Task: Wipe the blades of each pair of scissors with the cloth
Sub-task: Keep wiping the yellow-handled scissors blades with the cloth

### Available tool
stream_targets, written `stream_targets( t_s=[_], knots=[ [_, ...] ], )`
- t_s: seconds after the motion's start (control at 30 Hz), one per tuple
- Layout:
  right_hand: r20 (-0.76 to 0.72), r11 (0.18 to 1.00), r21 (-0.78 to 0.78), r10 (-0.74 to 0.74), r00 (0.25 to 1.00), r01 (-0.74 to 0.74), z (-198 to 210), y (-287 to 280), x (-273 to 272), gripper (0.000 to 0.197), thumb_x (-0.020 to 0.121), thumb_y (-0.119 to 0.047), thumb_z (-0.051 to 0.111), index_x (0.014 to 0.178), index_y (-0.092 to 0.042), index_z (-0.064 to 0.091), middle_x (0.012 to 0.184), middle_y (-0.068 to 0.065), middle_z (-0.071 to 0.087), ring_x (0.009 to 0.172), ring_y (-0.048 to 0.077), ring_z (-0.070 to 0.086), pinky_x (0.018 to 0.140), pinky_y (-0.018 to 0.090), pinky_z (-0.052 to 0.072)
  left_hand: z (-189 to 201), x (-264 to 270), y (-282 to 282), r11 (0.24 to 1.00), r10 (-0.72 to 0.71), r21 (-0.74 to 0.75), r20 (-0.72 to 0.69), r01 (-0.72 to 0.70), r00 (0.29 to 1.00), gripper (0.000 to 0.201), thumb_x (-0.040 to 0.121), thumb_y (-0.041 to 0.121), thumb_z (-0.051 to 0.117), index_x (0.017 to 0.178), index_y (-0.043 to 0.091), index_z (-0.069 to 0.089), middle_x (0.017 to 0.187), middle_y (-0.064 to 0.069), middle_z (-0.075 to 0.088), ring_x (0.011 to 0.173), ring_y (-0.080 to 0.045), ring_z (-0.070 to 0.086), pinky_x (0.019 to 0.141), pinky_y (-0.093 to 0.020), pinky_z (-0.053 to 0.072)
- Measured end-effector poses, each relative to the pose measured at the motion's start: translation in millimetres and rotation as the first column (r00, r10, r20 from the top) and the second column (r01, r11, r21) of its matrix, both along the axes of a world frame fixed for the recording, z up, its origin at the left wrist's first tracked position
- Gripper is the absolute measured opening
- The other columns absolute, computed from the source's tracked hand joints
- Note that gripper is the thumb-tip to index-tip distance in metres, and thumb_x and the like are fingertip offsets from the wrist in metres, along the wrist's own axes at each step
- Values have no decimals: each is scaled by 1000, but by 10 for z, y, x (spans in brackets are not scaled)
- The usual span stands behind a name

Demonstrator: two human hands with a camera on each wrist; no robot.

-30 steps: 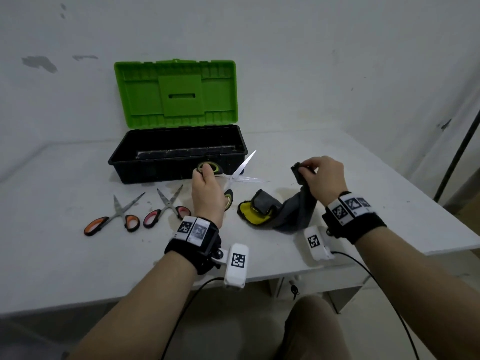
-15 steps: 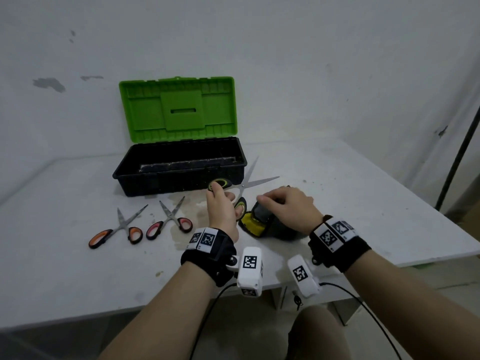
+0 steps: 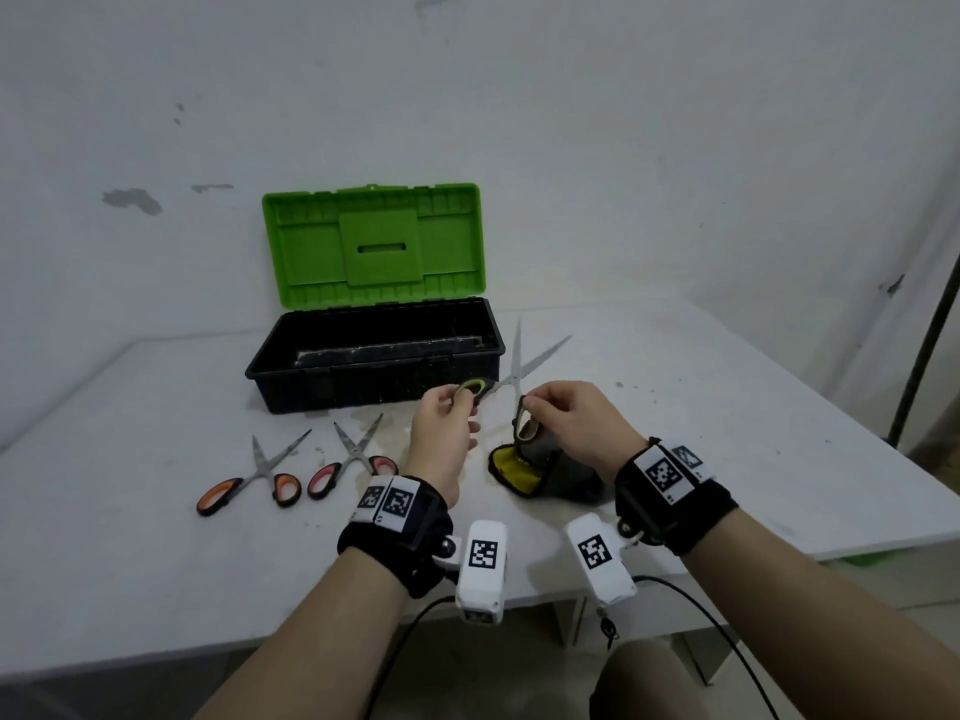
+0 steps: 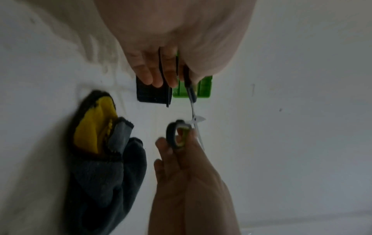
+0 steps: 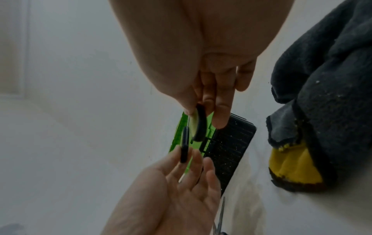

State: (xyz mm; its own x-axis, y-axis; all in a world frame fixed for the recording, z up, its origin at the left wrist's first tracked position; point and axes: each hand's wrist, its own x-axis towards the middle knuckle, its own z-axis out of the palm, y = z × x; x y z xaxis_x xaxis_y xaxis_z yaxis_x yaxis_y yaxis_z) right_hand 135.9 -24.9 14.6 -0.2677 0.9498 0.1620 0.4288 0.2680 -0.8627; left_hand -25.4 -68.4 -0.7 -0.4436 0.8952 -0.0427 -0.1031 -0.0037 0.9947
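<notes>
I hold a pair of green-handled scissors (image 3: 511,376) above the table, blades spread apart and pointing away from me. My left hand (image 3: 451,413) pinches one handle loop (image 3: 471,388). My right hand (image 3: 545,410) pinches the other loop (image 3: 524,426). In the left wrist view my left hand (image 4: 171,76) grips a dark handle (image 4: 190,89), with the other loop (image 4: 177,135) held by the right hand below it. The right wrist view shows my right hand (image 5: 205,109) on a black-and-green loop (image 5: 199,124). The grey and yellow cloth (image 3: 545,472) lies crumpled on the table under my right hand, held by neither hand.
An open toolbox (image 3: 374,356) with a green lid (image 3: 374,244) stands at the back of the white table (image 3: 130,537). Orange-handled scissors (image 3: 254,483) and pink-handled scissors (image 3: 353,459) lie at the left. The table's front edge is near my wrists.
My right hand dropped the cloth onto the table and took hold of the scissors' second handle. The blades have swung to point away from me, spread wider.
</notes>
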Motion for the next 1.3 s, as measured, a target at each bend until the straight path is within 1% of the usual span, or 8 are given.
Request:
stream_targets(
  t_s=[0.17,0.53,0.67,0.73,0.87,0.93,1.13,1.3],
  knots=[
    [78,999,44,-17,997,13,64,58,16,15,94,-32,60,86,-23,69,65,-8,61,58,7,53,61,24,42,-25,-185,-86,997,-57,33,-139,62,989,14,98,21,65,111,17,67,98,-1,74,75,-10,67,75,-27,54],
    [29,984,125,-131,991,127,-1,24,-211,13,91,-29,64,84,-20,69,69,-7,65,63,6,56,62,21,41,-91,-89,-132,988,-152,41,181,147,972,16,90,4,72,104,-3,67,85,-13,76,73,-16,76,68,-21,60],
    [-64,974,116,-188,980,194,-18,10,-240,8,87,-29,69,89,-21,68,75,-4,70,67,8,63,67,23,45,-93,-13,-132,994,-111,49,264,102,958,23,89,3,73,108,-7,65,87,-13,75,73,-17,76,66,-20,59],
    [-103,962,124,-231,967,243,9,-20,-242,21,84,-32,73,94,-20,60,74,-4,69,64,8,62,61,22,44,-61,1,-119,997,-73,58,291,59,954,24,89,4,74,108,-8,65,90,-16,74,75,-18,77,66,-20,59],
    [25,950,190,-255,967,246,106,-115,-321,29,78,-48,74,79,-20,66,72,-6,69,61,9,61,59,23,47,33,28,-106,996,-43,85,355,14,934,26,89,4,74,109,-9,62,96,-20,74,76,-20,77,67,-20,59],
    [75,958,165,-248,966,234,157,-141,-355,28,77,-47,74,83,-20,70,73,-7,67,61,9,58,57,21,41,66,22,-120,995,-71,86,349,43,935,22,89,6,74,105,-5,62,94,-19,76,78,-21,77,67,-22,59],
    [176,980,95,-189,966,175,269,-133,-464,29,73,-41,74,67,-13,72,66,5,71,52,9,55,41,15,38,113,-195,-168,991,-126,65,138,118,982,18,90,12,75,101,1,66,92,-12,77,80,-18,76,74,-25,60],
    [164,978,74,-205,965,195,408,43,-588,33,74,-39,74,66,-8,73,68,10,72,52,13,55,45,21,40,249,-802,-33,997,-55,41,-287,69,956,17,90,29,76,99,16,72,95,-3,76,83,-14,72,75,-31,58]
  ],
)
